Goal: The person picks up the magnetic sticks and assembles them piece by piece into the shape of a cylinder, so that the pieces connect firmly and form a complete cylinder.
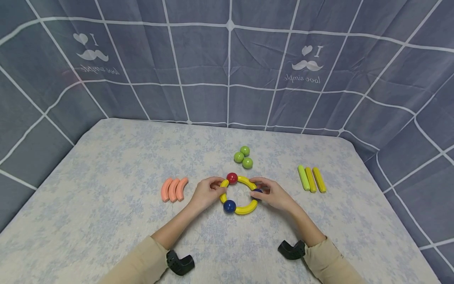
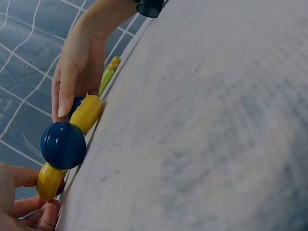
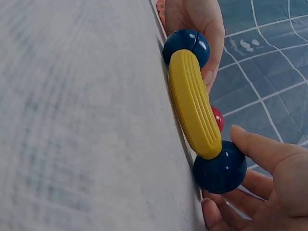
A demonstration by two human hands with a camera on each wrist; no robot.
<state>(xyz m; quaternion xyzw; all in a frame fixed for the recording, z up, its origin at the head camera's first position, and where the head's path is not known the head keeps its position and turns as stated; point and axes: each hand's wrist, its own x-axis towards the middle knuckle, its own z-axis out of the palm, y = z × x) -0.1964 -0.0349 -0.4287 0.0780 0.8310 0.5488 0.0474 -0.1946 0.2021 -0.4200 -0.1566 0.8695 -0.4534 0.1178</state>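
On the table lies a ring of curved yellow rods (image 1: pixel 246 209) joined by balls: one red ball (image 1: pixel 232 178) at the back, one blue ball (image 1: pixel 229 206) at the front left and another blue ball (image 3: pixel 220 167) at the right. My left hand (image 1: pixel 206 194) pinches the ring's left yellow rod (image 2: pixel 48 182) between thumb and fingers. From the right side, my right hand (image 1: pixel 274 194) holds the right blue ball, its thumb and fingers on either side. That ball is partly covered by the hand in the head view.
Three orange curved rods (image 1: pixel 172 189) lie to the left. Three green balls (image 1: pixel 247 163) sit behind the ring. To the right are one lime-green rod (image 1: pixel 303 178) and two straight yellow rods (image 1: pixel 319 180). A grey-blue curtain (image 1: pixel 198 55) hangs behind the table (image 1: pixel 117 157).
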